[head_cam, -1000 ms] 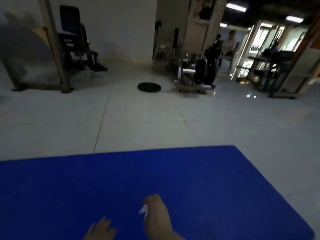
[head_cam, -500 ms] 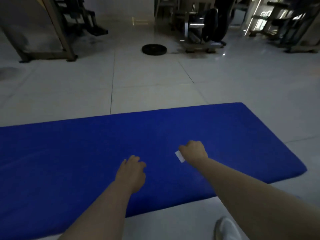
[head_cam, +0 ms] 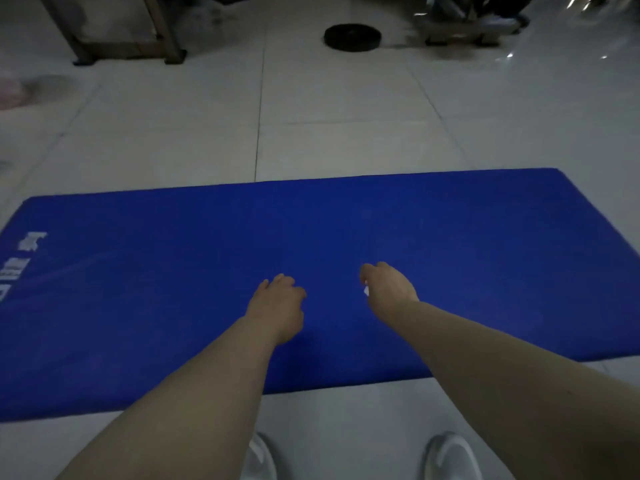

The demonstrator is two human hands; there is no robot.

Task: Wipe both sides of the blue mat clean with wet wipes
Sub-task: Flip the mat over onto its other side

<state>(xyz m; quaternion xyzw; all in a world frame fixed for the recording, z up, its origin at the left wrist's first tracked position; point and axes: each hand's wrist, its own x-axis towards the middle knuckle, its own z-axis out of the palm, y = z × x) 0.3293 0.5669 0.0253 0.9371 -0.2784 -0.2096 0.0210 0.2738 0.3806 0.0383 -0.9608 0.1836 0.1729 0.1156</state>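
2 bare hands reach over the blue mat (head_cam: 450, 254), a flat rectangular pad lying on glossy pale floor tiles (head_cam: 346, 133). Our right hand (head_cam: 389, 287) curls around a small white wipe (head_cam: 366, 291); our left hand (head_cam: 278, 303) hangs loosely curled, holding nothing.

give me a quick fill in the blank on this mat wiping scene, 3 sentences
1. The white wipe is held in the ____ hand.
2. The mat lying on the tiled floor is ____ in colour.
3. The round black disc lies on the floor ____ the mat's far edge.

Missing words: right; blue; beyond
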